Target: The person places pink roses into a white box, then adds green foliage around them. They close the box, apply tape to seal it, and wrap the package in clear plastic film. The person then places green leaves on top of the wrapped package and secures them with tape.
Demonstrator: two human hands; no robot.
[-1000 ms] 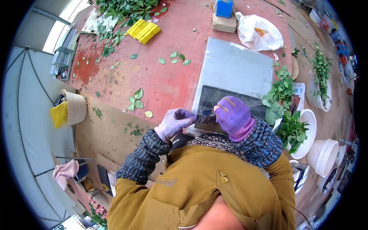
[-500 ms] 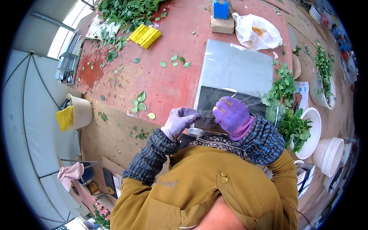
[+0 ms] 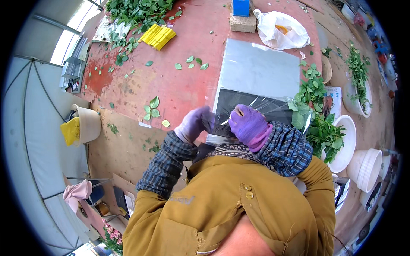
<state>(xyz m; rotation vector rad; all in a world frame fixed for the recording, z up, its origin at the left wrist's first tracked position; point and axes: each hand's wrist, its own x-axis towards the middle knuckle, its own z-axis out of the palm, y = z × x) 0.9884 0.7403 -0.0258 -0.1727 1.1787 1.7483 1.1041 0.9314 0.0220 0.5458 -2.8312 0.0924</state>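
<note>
My right hand (image 3: 250,127), in a purple glove, is closed in a fist on clear plastic film (image 3: 273,112) that stretches and creases over a dark panel (image 3: 277,102). The panel lies at the table's near edge, just below a light grey sheet (image 3: 259,64) that also looks covered in clear film. My left hand (image 3: 195,124), in a paler purple glove, is beside the panel's left edge. Its fingers are blurred, so whether they grip the film is unclear.
On the red table (image 3: 179,94) are loose leaves, a leafy green pile (image 3: 136,15), yellow bundled strips (image 3: 158,36), a blue item on a block (image 3: 242,23) and a white plastic bag (image 3: 282,32). Leafy stems (image 3: 326,136) and a white basin (image 3: 347,145) are at the right.
My left hand has moved left, away from the right hand, and its fingers have blurred. My right hand has shifted slightly left and up, still gripping the film. The whole view has shifted slightly.
</note>
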